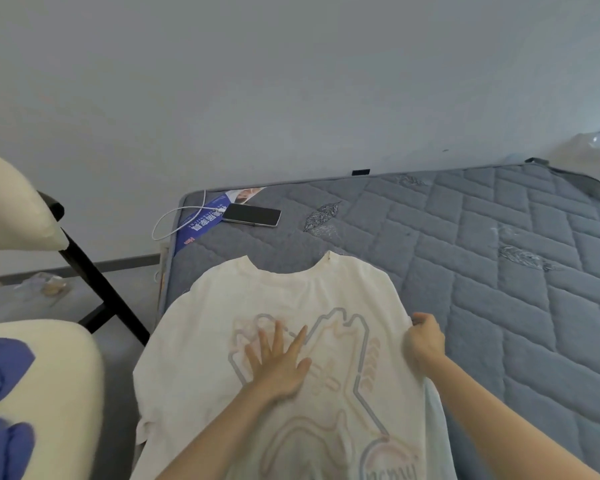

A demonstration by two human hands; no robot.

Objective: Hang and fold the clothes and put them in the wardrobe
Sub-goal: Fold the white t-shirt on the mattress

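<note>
1. Cream T-shirt with pastel line print (pixel 215 317) lies flat on grey quilted mattress (pixel 499 289), collar pointing away.
2. Left hand (pixel 278 365) spread flat, pressing shirt centre.
3. Right hand (pixel 425 341) pinches the shirt's right edge; the fold likely goes leftward across centre.

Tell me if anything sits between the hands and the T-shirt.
Nothing visible does. The left hand lies flat on the T-shirt, and the right hand grips its right edge. The phone lies on the mattress beyond the collar, clear of the shirt.
</note>
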